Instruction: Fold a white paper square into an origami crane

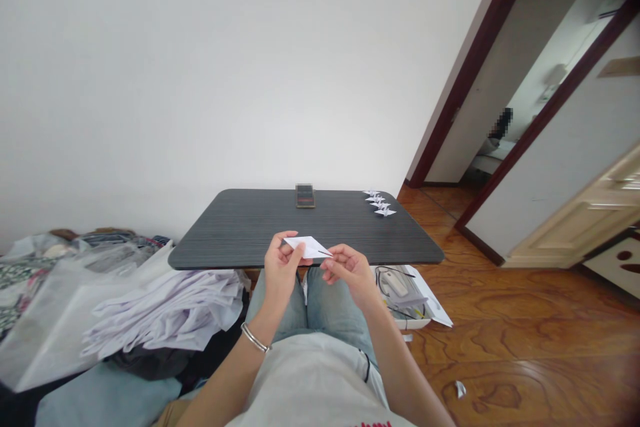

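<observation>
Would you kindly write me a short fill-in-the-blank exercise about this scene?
1. The left hand and right hand together hold a folded white ____.
2. The phone lies on the dark ____.
3. The bracelet sits on the ____ wrist.
4. The small folded figures line up to the ____ of the phone.
Answers: paper, table, left, right.

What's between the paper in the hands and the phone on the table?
Head view: only bare dark tabletop between the folded white paper and the phone; the paper figures sit off to the right.
</observation>
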`<state>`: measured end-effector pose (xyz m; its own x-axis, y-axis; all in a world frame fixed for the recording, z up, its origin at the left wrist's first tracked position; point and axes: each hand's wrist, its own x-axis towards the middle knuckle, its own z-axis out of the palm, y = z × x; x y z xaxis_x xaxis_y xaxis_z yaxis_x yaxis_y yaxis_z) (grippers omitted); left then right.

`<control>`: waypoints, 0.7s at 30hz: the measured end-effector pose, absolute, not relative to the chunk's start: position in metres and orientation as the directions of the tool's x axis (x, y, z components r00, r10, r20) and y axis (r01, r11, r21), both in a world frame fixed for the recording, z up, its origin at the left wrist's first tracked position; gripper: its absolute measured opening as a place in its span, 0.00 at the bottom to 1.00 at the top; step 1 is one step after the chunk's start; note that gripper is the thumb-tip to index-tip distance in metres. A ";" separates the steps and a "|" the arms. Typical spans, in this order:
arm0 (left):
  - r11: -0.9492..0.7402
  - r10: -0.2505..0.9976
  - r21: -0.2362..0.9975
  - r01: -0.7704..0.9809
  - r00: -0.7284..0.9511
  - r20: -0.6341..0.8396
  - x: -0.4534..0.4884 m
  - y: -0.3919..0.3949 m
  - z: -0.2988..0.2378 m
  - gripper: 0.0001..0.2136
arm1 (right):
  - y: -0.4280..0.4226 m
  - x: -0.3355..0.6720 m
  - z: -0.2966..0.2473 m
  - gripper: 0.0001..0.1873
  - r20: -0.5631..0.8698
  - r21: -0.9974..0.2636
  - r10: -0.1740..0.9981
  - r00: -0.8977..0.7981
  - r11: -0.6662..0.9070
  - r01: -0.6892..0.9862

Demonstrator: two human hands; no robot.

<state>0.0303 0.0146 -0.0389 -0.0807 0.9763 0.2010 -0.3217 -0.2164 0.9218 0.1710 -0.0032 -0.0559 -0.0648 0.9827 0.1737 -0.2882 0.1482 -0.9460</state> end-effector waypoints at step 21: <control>-0.069 0.991 0.965 -0.251 0.091 0.095 0.030 0.016 -0.047 0.17 | -0.008 0.171 -0.053 0.11 0.262 -0.952 0.944 0.203 0.287 -0.106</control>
